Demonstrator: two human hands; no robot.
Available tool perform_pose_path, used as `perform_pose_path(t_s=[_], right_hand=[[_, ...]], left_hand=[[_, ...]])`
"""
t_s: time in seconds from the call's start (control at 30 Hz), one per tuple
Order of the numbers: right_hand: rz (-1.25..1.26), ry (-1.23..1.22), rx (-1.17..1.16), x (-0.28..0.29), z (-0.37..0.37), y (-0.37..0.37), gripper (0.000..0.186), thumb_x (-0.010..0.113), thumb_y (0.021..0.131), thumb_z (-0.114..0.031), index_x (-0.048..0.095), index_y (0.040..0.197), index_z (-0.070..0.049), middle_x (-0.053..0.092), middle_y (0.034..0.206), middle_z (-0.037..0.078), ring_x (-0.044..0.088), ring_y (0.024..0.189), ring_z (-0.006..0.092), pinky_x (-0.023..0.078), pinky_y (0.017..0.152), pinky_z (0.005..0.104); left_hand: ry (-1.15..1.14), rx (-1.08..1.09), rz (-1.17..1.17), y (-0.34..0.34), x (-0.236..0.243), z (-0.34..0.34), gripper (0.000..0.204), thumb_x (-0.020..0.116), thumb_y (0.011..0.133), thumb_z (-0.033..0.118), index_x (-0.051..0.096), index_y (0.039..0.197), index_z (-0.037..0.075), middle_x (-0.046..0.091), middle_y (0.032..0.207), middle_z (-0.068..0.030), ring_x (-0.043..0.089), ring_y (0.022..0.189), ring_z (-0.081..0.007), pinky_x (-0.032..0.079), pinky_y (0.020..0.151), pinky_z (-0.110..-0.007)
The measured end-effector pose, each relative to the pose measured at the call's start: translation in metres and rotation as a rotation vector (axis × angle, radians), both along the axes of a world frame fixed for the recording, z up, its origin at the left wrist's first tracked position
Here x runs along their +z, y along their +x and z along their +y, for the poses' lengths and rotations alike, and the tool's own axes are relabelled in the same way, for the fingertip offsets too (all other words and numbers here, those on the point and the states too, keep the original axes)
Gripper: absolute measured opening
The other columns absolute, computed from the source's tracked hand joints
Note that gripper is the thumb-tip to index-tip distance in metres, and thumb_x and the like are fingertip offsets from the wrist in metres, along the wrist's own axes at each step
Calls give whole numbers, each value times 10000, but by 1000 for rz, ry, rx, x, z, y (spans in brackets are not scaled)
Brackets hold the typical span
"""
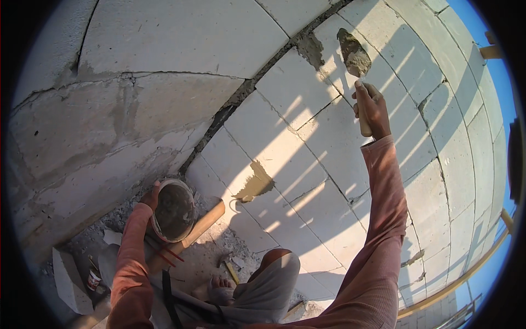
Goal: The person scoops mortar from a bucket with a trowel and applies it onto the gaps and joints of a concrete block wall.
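2 hands (373,107) (150,198) — right gripping trowel (364,126), left holding bucket (174,186), seemingly mortar-lined

Building site, open-air, unfinished: one wall of large pale blocks (296,151), right, joints bare and unplastered; one further block wall (181,38), left, meeting it along a dark, rough gap (223,114); one wet mortar patch (256,183) on the right-hand wall; one mortar-loaded trowel (356,59); one bucket (171,239) of grey mix, left; rubble-strewn ground (233,241), near; one cut block piece (71,281), near left; wooden poles (466,276) and blue sky (467,21), far right.
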State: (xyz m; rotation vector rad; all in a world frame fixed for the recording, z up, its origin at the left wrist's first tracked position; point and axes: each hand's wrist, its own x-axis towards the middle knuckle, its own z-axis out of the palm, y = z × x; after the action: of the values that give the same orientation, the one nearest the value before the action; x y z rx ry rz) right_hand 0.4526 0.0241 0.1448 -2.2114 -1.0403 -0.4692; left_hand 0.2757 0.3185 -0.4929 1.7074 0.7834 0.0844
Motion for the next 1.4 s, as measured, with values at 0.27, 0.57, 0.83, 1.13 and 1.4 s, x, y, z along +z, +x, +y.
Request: perform_pose_path(t_s=[0.27,0.57,0.83,1.13,1.4], right_hand=[[-76,-558,346,-253,-12,-13,317,678,935,-259,654,1144,-22,659,848,100,626,725,166,500,622,324],[-376,-1045,609,-496,67,-23,199,644,880,-269,679,1032,-147,712,1000,107,721,797,278,564,637,423],[-193,-1170,688,-550,67,-58,201,625,876,-242,730,924,-77,745,907,132,728,850,337,570,757,462],[650,-657,620,-583,11,-26,537,722,884,-435,632,1174,8,685,1072,221,661,1031,355,504,900,435],[608,-373,396,-529,-57,-5,376,811,863,-264,600,1059,-22,594,786,17,507,595,62,434,535,256]], left_hand=[[45,8,-92,-14,2,-4,939,92,959,736,500,1458,54,462,1511,-209,379,1444,-342,237,1200,-394],[34,-75,-109,-31,-3,10,1036,174,893,842,464,1489,45,436,1530,-222,365,1448,-346,230,1199,-401],[43,-104,-62,-36,22,-24,982,152,930,795,384,1536,58,366,1584,-185,313,1481,-318,200,1221,-353],[-1,-32,-78,-22,3,-7,1008,153,926,802,391,1525,27,364,1579,-207,311,1483,-322,181,1224,-354],[-114,51,-42,6,18,-7,1078,138,894,849,407,1513,9,381,1568,-213,312,1482,-323,186,1216,-382]])
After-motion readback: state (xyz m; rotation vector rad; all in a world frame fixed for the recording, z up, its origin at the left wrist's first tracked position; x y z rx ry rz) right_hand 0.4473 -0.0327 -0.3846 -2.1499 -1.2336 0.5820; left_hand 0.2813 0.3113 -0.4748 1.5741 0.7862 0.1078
